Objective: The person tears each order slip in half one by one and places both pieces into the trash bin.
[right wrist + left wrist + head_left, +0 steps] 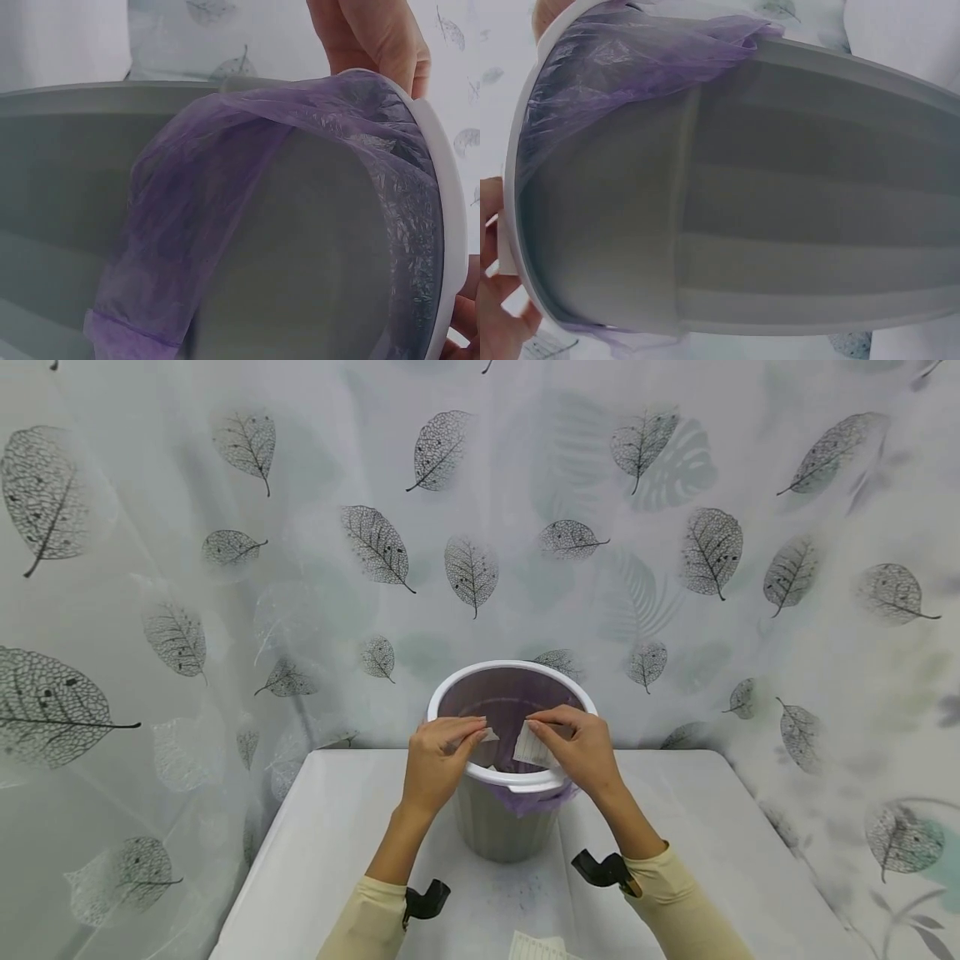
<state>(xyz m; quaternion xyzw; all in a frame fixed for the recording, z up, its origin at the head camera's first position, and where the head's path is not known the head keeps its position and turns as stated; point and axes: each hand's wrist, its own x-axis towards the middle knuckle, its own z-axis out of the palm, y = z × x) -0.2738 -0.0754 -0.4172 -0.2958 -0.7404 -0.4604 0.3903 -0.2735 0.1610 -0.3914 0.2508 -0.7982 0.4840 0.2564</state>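
A grey bin with a white rim stands upright, and a purple plastic liner hangs over its front edge. Over the bin's mouth, my left hand pinches a small pale scrap of paper between thumb and fingers. Across from it my right hand pinches a larger piece of lined paper by its upper edge. Both hands are at the rim, apart from each other. Part of my left hand shows beyond the rim in the left wrist view.
The bin stands on a white table. More lined paper lies at the table's near edge, partly cut off by the frame. A leaf-patterned curtain hangs behind and along the sides, close to the bin's back.
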